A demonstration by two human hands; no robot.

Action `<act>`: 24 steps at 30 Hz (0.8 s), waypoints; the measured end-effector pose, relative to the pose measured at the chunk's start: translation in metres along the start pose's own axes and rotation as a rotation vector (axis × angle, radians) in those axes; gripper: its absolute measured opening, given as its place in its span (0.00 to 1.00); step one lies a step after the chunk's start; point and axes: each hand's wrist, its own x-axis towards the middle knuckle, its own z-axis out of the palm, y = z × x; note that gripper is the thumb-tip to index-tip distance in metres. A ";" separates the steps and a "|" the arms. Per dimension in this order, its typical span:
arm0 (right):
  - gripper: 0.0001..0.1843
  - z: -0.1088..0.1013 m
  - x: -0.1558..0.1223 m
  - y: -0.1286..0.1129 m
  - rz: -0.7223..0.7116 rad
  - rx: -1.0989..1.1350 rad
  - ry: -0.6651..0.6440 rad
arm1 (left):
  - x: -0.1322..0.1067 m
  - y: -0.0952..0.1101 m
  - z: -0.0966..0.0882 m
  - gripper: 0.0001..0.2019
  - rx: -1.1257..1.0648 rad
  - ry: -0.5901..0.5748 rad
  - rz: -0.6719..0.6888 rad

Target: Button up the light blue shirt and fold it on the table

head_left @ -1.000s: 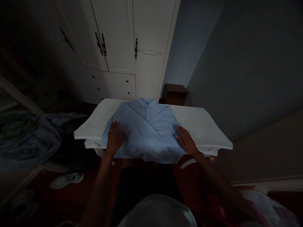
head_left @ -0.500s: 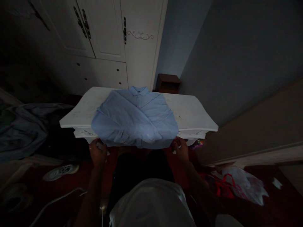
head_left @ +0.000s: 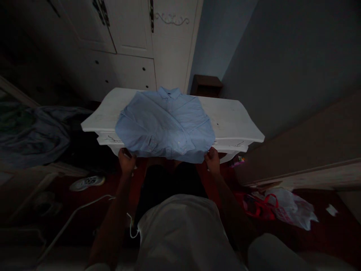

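A light blue button-up shirt [head_left: 169,124] lies spread across a white table [head_left: 232,116], its collar at the far edge and its sleeves folded inward over the front. The lower part of the shirt hangs over the table's near edge. At the hem's left corner, my left hand [head_left: 126,161] is closed with the cloth pinched in its fingers. My right hand [head_left: 212,161] pinches the right corner of the hem in the same way. Dim light and the cloth partly hide the fingertips of both hands.
Behind the table stand a white wardrobe [head_left: 129,69] and a small brown box-like stand [head_left: 207,83]. Grey clothing [head_left: 50,131] is heaped at left, above a shoe [head_left: 87,183]. A white cable [head_left: 76,212] and a plastic bag [head_left: 295,207] lie on the red floor.
The view has tilted downward, so the table and shirt appear higher. Both hands stay at the hem's corners, and the shirt keeps its folded shape.
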 end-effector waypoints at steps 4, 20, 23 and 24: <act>0.33 0.004 -0.005 0.002 -0.046 -0.041 -0.032 | 0.003 0.000 -0.004 0.37 -0.068 -0.021 -0.036; 0.17 0.018 -0.015 -0.014 0.027 -0.122 -0.151 | 0.025 -0.012 0.003 0.12 -0.235 -0.033 -0.152; 0.15 0.020 -0.022 -0.026 0.060 -0.109 -0.170 | 0.020 -0.009 0.001 0.14 -0.269 -0.101 -0.156; 0.14 0.021 -0.025 -0.031 0.089 -0.122 -0.177 | 0.016 -0.009 0.001 0.15 -0.280 -0.119 -0.157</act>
